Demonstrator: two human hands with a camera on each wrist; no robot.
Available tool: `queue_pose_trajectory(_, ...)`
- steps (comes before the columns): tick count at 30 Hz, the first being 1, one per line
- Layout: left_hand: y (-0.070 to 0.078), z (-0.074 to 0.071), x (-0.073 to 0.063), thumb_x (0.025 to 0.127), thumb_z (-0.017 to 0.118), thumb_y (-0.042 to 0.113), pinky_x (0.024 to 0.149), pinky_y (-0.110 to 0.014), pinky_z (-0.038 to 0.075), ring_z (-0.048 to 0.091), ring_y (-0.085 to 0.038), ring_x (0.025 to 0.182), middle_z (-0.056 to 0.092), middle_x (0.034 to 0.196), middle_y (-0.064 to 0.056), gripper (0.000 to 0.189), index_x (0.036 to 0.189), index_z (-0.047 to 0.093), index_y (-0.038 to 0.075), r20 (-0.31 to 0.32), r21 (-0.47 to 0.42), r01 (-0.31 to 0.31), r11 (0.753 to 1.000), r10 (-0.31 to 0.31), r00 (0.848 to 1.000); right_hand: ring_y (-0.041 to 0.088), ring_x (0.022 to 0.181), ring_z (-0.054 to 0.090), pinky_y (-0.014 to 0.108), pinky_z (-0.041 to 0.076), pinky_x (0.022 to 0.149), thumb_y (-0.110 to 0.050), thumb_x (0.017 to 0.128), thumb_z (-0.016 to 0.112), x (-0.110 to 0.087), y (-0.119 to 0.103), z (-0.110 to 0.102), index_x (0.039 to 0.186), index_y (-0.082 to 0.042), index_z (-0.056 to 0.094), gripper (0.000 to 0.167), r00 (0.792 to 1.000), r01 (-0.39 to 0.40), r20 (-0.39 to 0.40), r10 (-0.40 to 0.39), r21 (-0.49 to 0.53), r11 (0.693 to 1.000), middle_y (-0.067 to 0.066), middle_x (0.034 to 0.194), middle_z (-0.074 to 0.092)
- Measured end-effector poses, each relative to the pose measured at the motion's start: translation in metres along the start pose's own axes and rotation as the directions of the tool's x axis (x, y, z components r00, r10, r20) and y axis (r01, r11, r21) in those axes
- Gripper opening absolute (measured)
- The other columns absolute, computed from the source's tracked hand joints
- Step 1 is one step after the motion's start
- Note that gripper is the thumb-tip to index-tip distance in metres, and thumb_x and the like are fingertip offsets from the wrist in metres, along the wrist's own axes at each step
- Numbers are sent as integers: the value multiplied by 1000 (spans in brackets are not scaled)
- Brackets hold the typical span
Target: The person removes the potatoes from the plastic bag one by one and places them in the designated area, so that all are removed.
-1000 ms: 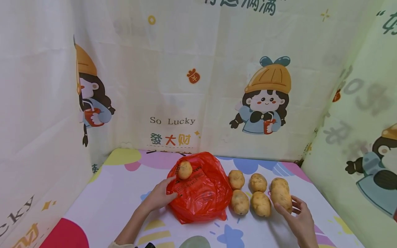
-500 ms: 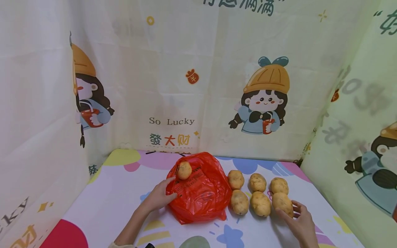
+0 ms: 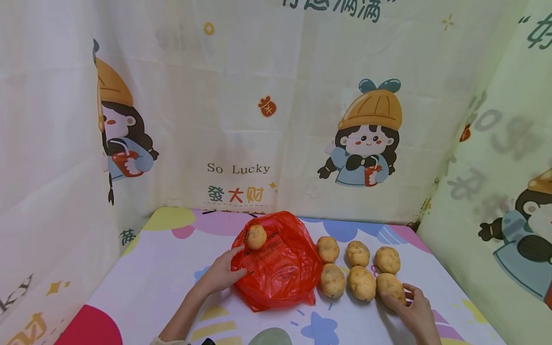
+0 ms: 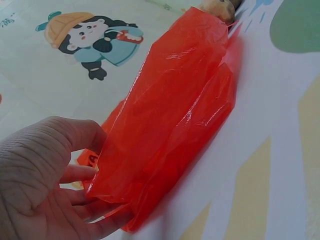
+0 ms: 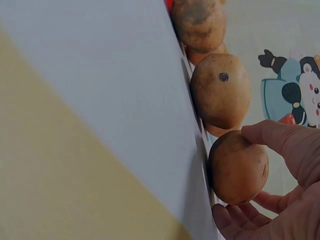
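A red plastic bag (image 3: 282,278) lies spread open on the table with one potato (image 3: 257,237) inside, near its far left edge. My left hand (image 3: 222,273) holds the bag's left edge with thumb and fingers, as the left wrist view also shows. To the right of the bag, potatoes stand in two rows of three. My right hand (image 3: 414,309) grips the front right potato (image 3: 391,288) between thumb and fingers. In the right wrist view this potato (image 5: 238,167) rests on or just over the table; its far side is hidden.
The other potatoes are the front middle (image 3: 362,283), front left (image 3: 332,281), back left (image 3: 328,249), back middle (image 3: 358,254) and back right (image 3: 387,260). A patterned cloth (image 3: 297,143) hangs behind and at both sides of the table (image 3: 159,273).
My right hand has brought its potato down and toward me, from against the back right potato to the front row's right end. My left hand stays on the bag.
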State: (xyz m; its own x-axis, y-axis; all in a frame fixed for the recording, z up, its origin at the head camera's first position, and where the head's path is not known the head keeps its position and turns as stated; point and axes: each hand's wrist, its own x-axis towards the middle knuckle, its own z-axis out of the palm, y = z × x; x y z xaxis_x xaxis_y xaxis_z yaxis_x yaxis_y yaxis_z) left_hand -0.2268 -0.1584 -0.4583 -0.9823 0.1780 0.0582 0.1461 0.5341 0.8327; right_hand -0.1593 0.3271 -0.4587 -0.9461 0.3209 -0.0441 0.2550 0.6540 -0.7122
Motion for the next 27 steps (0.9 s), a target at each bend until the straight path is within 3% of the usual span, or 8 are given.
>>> queue_pose_trajectory(7, -1, 0, 0, 90, 75, 14, 104, -64, 46, 44, -45, 139, 50, 149, -22, 66, 149, 49, 3, 0, 7, 6, 1000, -6, 1000, 56, 122, 50, 55, 46, 100, -38, 93, 73, -3, -5, 1, 146, 19, 28, 90, 998, 51, -47, -51, -4, 999, 47, 137, 40)
queue_pose_trajectory(12, -1, 0, -1, 90, 75, 14, 104, -63, 47, 44, -45, 138, 50, 149, -22, 66, 150, 49, 3, 1, 1, 6, 1000, -6, 1000, 55, 125, 49, 57, 44, 102, -33, 92, 74, -6, -13, 3, 146, 20, 31, 87, 991, 96, -90, -96, -5, 995, 47, 136, 43)
queue_pose_trajectory(18, -1, 0, -1, 90, 74, 13, 105, -64, 45, 44, -45, 139, 50, 149, -22, 65, 149, 49, 2, -1, -10, -7, 1000, 7, 1000, 54, 135, 33, 64, 30, 112, -34, 93, 73, -6, -28, 4, 150, 17, 25, 90, 993, 95, -73, -93, 28, 995, 44, 143, 34)
queue_pose_trajectory(23, 0, 0, 0, 90, 74, 12, 105, -64, 46, 44, -45, 139, 50, 149, -22, 65, 149, 48, 2, 0, -14, -3, 1000, 3, 1000, 54, 135, 33, 65, 31, 112, -31, 92, 75, -5, -43, 9, 147, 16, 31, 85, 986, 134, -107, -130, 34, 990, 43, 144, 34)
queue_pose_trajectory(27, 1, 0, 0, 90, 75, 12, 103, -63, 48, 44, -45, 138, 50, 149, -22, 66, 149, 48, 2, 1, -11, 6, 1000, -6, 1000, 54, 136, 31, 67, 29, 113, -36, 93, 74, -5, -54, 13, 147, 14, 31, 85, 989, 124, -81, -121, 33, 992, 42, 146, 30)
